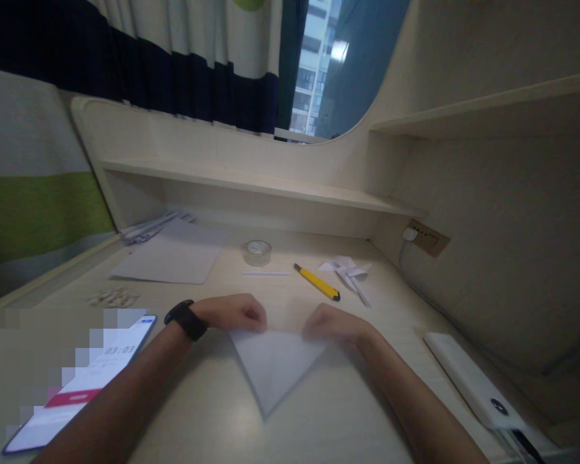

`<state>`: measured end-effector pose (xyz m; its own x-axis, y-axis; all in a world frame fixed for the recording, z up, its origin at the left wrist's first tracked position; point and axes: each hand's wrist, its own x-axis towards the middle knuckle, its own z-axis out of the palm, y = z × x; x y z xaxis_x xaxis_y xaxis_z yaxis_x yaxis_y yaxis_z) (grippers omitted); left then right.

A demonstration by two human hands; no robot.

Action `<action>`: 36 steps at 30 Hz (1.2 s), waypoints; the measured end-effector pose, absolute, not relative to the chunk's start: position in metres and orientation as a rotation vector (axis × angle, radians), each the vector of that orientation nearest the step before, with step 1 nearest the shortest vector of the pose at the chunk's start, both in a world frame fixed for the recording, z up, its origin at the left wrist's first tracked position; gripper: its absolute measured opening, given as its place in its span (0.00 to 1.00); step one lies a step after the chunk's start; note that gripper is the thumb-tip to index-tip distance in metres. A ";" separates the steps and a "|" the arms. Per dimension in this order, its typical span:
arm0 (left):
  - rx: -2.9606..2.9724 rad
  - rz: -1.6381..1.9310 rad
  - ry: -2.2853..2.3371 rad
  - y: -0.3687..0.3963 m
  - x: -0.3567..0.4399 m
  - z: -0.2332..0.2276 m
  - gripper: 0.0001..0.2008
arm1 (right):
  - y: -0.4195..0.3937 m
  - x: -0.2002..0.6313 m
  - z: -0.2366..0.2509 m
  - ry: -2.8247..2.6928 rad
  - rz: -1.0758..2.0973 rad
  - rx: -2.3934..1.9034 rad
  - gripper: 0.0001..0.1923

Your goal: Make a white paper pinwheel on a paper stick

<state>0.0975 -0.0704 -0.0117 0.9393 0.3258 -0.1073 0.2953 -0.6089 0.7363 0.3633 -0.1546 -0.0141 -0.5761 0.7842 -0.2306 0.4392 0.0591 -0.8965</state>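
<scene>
The white paper (274, 370) lay on the counter (328, 425) already folded into a downward-pointing triangle, with the left hand (232, 314) and right hand (336, 324) curled narrow, pressing its top corners flat, so further folds seemingly remained while a finished paper pinwheel (347, 270) lay beyond.

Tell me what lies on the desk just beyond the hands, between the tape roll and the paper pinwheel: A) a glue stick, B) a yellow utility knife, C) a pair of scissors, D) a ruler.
B: a yellow utility knife lies slantwise between the tape roll and the paper pinwheel, beyond both hands pressing the folded paper.
</scene>
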 end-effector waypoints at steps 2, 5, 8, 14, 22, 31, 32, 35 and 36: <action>2.258 0.099 0.467 -0.066 0.091 -0.013 0.13 | -0.154 0.373 -0.013 -1.948 1.604 -1.226 0.11; 2.244 0.175 0.545 -0.059 0.085 -0.016 0.14 | -0.152 0.393 -0.012 -1.870 1.644 -1.257 0.10; 2.225 0.243 0.640 -0.057 0.084 -0.018 0.15 | -0.148 0.412 -0.011 -1.805 1.564 -1.342 0.11; 2.065 0.384 0.806 -0.056 0.087 -0.025 0.15 | -0.144 0.400 -0.015 -1.836 0.828 -1.301 0.20; 1.995 0.420 0.808 -0.053 0.087 -0.036 0.17 | -0.147 0.351 -0.040 -2.239 0.355 -1.211 0.29; 1.908 0.463 0.750 -0.060 0.090 -0.031 0.16 | -0.147 0.355 -0.043 -2.289 0.329 -1.223 0.30; 1.899 0.466 0.743 -0.059 0.090 -0.031 0.16 | -0.147 0.354 -0.044 -2.274 0.338 -1.232 0.28; 1.868 0.492 0.737 -0.058 0.089 -0.032 0.17 | -0.148 0.353 -0.043 -2.255 0.350 -1.234 0.22; 1.851 0.500 0.746 -0.058 0.089 -0.033 0.18 | -0.148 0.352 -0.043 -2.260 0.340 -1.231 0.21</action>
